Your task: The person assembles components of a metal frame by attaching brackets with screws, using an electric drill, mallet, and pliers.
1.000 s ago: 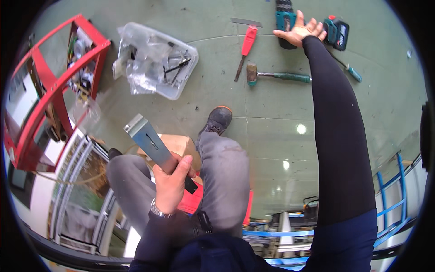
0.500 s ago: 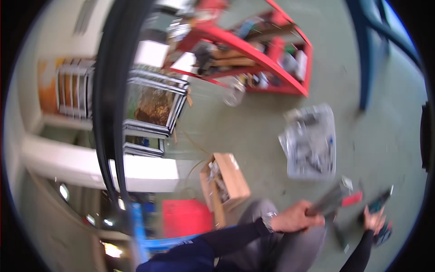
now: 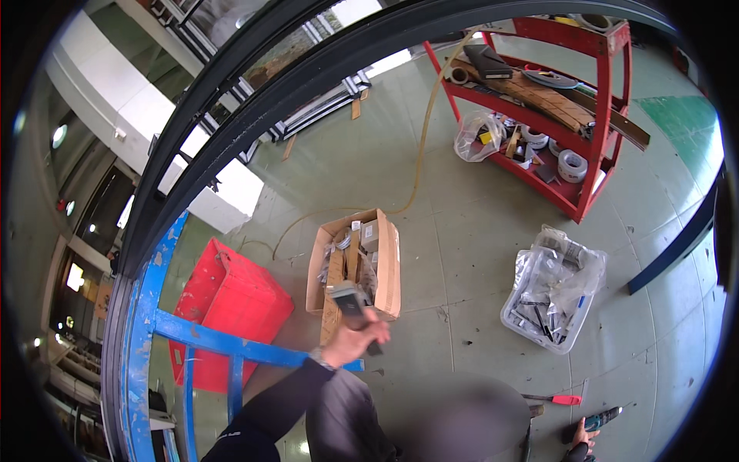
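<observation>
My left hand is closed round a dark grey, block-shaped tool with a lighter end. Its exact kind is unclear. Hand and tool are in front of an open cardboard box, which holds strips and small parts. Down at the lower right, my right hand has its fingers round the rear of a teal and black cordless drill; the lower part of the drill is out of sight. Near it on the floor is a red-handled tool with a thin shaft.
A blue metal frame and a red bin stand at the left. Dark frame bars arch across the top. Right of the cardboard box sits a clear plastic tub. Farther back is a loaded red cart; a hose crosses the floor.
The view has turned and become sharper. My left hand has carried the grey tool leftward, from near the drill to the cardboard box. My right hand stays at the drill.
</observation>
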